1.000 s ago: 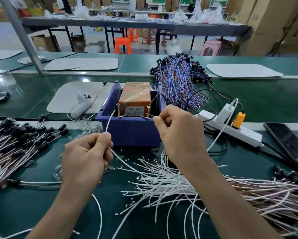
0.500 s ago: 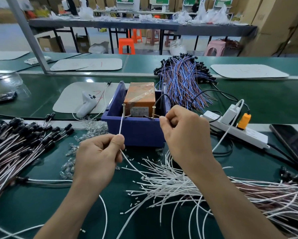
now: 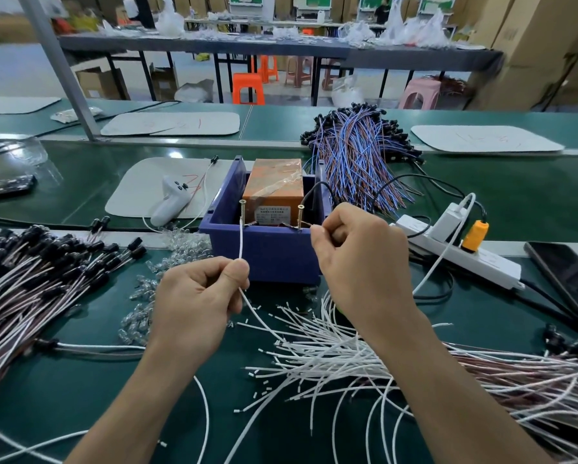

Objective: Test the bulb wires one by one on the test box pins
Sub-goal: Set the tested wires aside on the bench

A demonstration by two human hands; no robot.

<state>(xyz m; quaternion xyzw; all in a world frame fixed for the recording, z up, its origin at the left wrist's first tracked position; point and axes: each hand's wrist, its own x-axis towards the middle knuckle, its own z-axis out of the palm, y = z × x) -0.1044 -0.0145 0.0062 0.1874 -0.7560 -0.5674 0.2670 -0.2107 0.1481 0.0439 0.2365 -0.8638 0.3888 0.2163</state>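
Observation:
A blue test box (image 3: 270,252) holds an orange unit (image 3: 274,189) and carries two brass screw pins on its front rim. My left hand (image 3: 197,303) pinches a white wire (image 3: 241,242) that rises straight up, its tip touching the left pin (image 3: 242,212). My right hand (image 3: 361,259) pinches a thin lead and holds its end against the right pin (image 3: 300,216). Whatever else lies inside my right fingers is hidden.
A heap of loose white wires (image 3: 331,356) lies under my right forearm. Black-tipped wires (image 3: 36,276) are piled at the left, blue and brown ones (image 3: 357,159) behind the box. A white power strip (image 3: 458,256), a phone (image 3: 568,279), clear bulbs (image 3: 187,242) and a white controller (image 3: 170,202) surround the box.
My left hand lifted the white wire's tip up onto the left pin. My right hand stayed at the right pin.

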